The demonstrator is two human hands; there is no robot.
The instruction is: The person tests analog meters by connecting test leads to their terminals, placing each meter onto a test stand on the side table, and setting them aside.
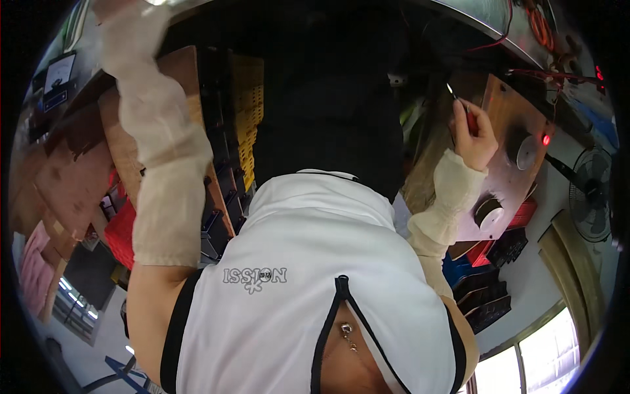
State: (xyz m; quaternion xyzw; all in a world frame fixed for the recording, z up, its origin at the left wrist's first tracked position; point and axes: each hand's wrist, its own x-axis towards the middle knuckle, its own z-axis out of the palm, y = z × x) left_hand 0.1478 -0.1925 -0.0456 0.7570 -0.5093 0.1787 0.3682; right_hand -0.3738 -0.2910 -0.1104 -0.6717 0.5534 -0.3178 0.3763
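My left arm, in a loose beige sleeve, reaches up to the top left corner. Only a blurred bit of my left hand (110, 8) shows there, at the picture's edge, and its fingers cannot be made out. On the right, my right hand (478, 134) is closed around a slim tool with a red and dark handle (471, 122). Its bright pointed metal tip angles up and to the left, but its exact kind is not clear. Beside that hand stands a brown panel (502, 105) bearing a round metal disc (526, 152) and a second round piece (489, 214).
A metal bench edge (489, 26) runs across the top right, with red wires (538, 73) near it. Stacked yellow crates (249, 111) stand left of centre. A dial meter (59, 73) sits at far left, a fan (592, 194) at far right.
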